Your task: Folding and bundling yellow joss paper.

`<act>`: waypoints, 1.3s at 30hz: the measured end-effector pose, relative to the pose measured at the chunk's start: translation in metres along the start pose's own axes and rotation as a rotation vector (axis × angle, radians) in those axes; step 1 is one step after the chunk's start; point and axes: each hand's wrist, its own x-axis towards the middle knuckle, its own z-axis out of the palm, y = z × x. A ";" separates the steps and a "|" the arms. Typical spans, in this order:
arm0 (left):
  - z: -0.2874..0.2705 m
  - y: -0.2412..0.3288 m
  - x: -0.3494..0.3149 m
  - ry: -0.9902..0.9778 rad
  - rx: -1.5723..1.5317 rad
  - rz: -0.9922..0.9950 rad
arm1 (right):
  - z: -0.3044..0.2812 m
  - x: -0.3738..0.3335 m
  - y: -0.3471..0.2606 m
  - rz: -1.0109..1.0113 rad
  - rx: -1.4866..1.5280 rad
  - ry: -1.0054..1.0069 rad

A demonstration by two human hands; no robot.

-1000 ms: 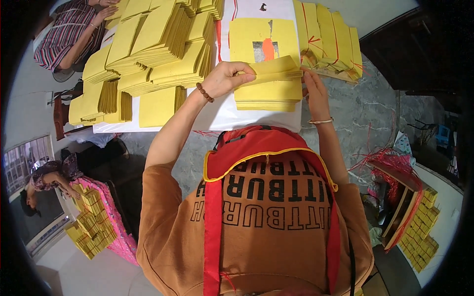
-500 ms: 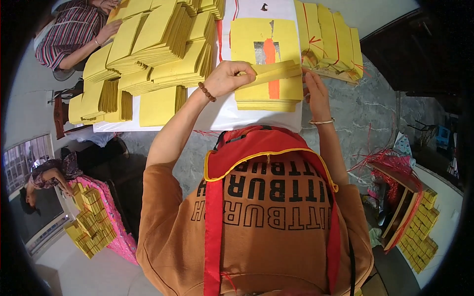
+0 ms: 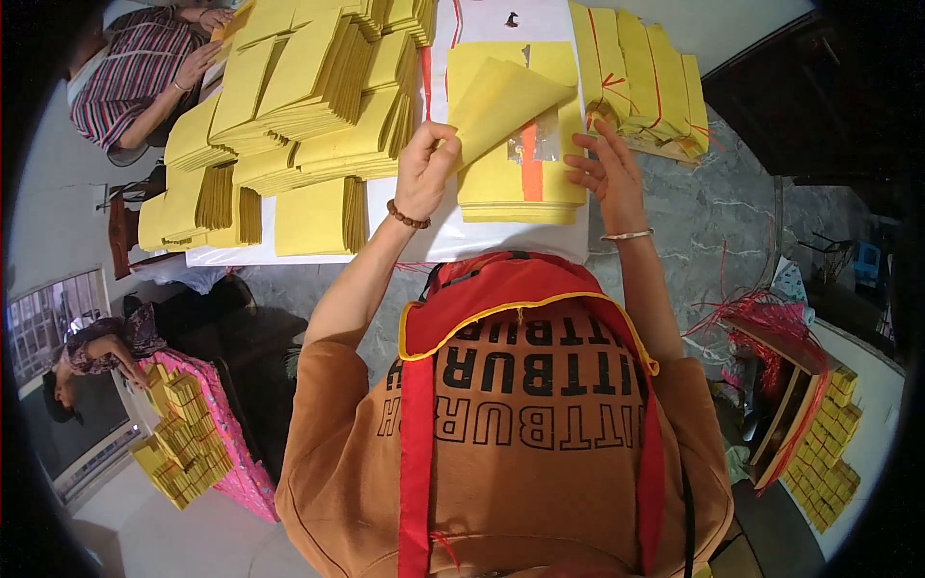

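A yellow paper sheet is pinched at its lower left edge in my left hand. It curls across the stack, its far right corner slanting over the sheets beneath. Below it lies a stack of yellow paper sheets; the top one bears an orange stripe and a silvery square, partly covered by the curled sheet. My right hand is at the stack's right edge with its fingers spread and nothing in them.
Folded yellow paper bundles pile up at left on the white-covered table. Bundles tied with red string stand at right. A co-worker in a striped shirt is at the far left; another person is beside a pink-covered table.
The narrow fold that was between both hands has become a curled sheet held by the left hand alone. My right hand has let go, its fingers spreading.
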 end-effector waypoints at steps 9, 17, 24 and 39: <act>0.002 0.000 -0.008 -0.211 0.155 0.025 | 0.021 0.018 -0.004 0.177 0.288 -0.220; 0.002 0.012 -0.002 -0.266 0.104 0.041 | 0.022 0.026 0.003 0.213 0.358 -0.138; 0.000 0.003 0.000 -0.050 0.092 -0.037 | 0.029 0.019 -0.005 0.231 0.368 -0.100; 0.012 0.020 -0.004 -0.277 0.730 0.608 | 0.020 0.023 0.005 0.173 0.311 -0.174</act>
